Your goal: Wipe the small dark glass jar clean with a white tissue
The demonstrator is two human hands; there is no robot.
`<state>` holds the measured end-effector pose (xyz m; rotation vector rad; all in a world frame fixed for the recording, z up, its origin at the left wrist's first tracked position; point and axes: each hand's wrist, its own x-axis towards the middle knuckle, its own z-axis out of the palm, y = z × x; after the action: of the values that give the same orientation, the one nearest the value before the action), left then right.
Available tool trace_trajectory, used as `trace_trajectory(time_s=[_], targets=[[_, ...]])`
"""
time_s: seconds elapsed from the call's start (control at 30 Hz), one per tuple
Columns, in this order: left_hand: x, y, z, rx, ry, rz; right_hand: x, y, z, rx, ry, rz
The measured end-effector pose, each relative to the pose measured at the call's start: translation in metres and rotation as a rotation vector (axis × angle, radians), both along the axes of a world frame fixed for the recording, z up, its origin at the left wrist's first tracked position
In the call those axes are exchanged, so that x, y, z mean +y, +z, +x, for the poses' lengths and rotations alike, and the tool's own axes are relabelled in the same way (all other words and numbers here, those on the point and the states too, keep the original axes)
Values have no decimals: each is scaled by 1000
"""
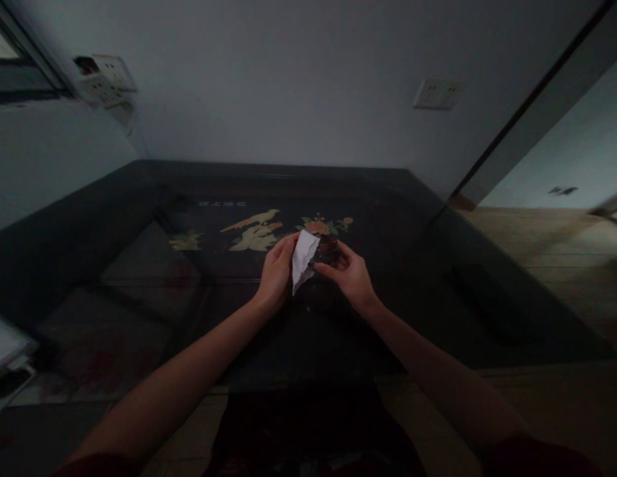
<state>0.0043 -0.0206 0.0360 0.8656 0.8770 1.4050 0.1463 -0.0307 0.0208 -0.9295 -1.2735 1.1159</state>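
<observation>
Above the dark glossy tabletop [268,331], both hands meet near the middle of the view. My left hand [276,271] is closed on a white tissue or paper sheet [303,255], which hangs down with a ragged edge. My right hand [354,273] grips a small, dark, shiny rounded object [328,246], thumb at its near side and fingers round its right side. The sheet lies against the object's left side. Dim light and the fingers hide what kind of object it is.
A bird-and-flower picture [253,232] shows in the tabletop. A dark flat object [482,301] lies on the right. At the left edge is a white device [7,348] with a cable. Wall sockets [439,94] are behind the table; wooden floor [541,245] shows at right.
</observation>
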Motion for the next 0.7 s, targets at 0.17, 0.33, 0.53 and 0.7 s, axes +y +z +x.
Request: trace_trajectory(time_s=[0.17, 0.33, 0.53, 0.7], targets=[[-3, -15, 5, 55, 128, 67, -5, -6, -13, 8, 42, -3], [-5, -17, 8, 8, 151, 8, -9, -8, -16, -55, 14, 22], [3, -3, 1, -163, -1, -226, -15, -9, -14, -155, 38, 70], [1, 1, 0, -190, -15, -258, -14, -7, -16, -122, 85, 58]])
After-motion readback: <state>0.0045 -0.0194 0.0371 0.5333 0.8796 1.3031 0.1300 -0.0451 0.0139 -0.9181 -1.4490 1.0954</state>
